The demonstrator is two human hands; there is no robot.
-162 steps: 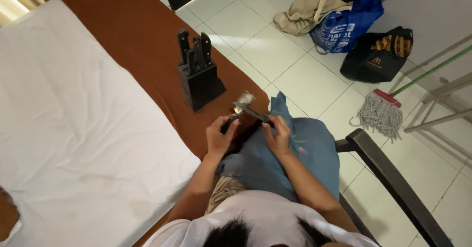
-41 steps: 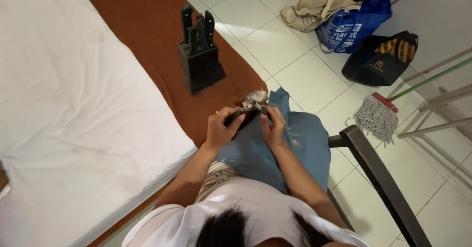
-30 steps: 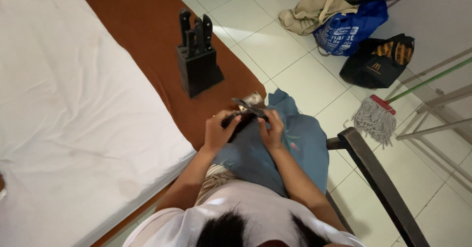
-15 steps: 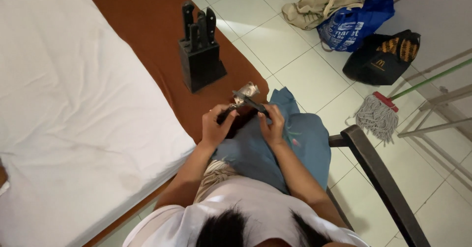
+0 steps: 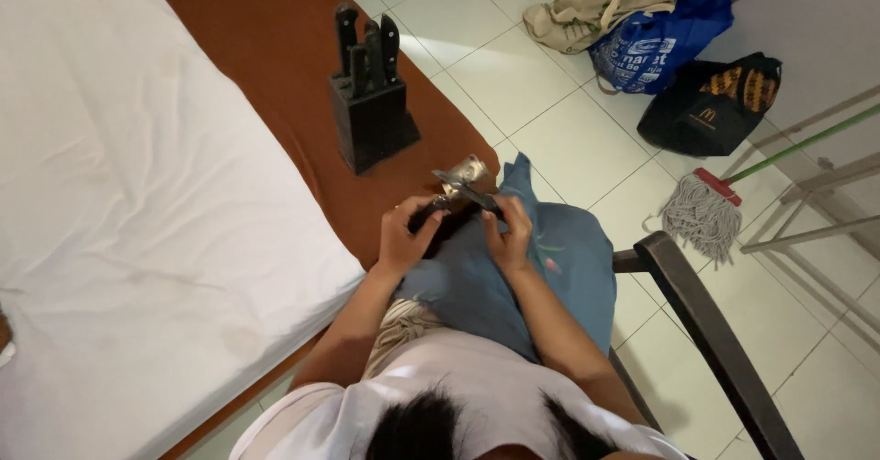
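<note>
The left hand (image 5: 403,235) grips one dark handle of a pair of kitchen shears (image 5: 458,196) and the right hand (image 5: 510,234) closes on the other, over the lap beside the bed's brown cover (image 5: 275,66). Fingers are best kept off the bright metal blades, spread apart. A black knife block (image 5: 371,121) stands nearby.
</note>
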